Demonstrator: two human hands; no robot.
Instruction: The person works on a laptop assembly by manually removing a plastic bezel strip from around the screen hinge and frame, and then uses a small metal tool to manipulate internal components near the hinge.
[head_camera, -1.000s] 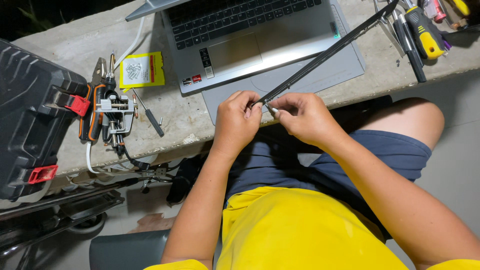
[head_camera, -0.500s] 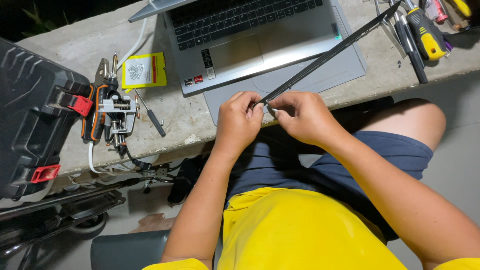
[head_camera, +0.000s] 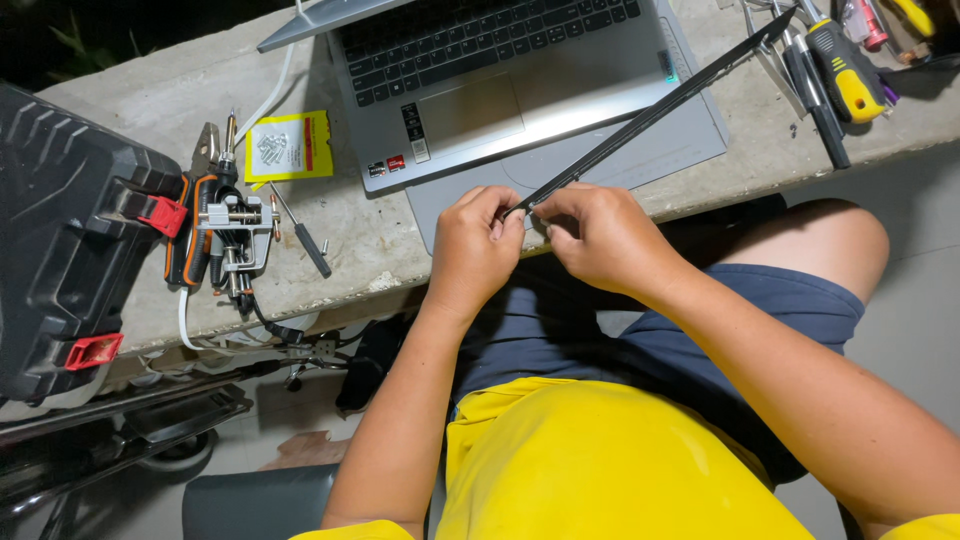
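Note:
A long thin black strip (head_camera: 655, 108) runs diagonally from my hands up to the far right, across a grey laptop (head_camera: 510, 85) that lies open on the concrete slab. My left hand (head_camera: 478, 245) pinches the strip's near end between thumb and fingers. My right hand (head_camera: 598, 235) grips the same end just beside it, fingertips touching the left hand's. What my fingertips hold at the strip's end is hidden.
A black tool case (head_camera: 65, 235) with red latches sits at the left. Beside it lie pliers and a small metal clamp (head_camera: 225, 235), a small screwdriver (head_camera: 305, 240) and a yellow packet (head_camera: 290, 148). Screwdrivers (head_camera: 845, 70) lie at the far right. The slab edge (head_camera: 300, 300) runs above my lap.
Both hands stay at the strip's near end, with only slight finger shifts. The view has drifted a little.

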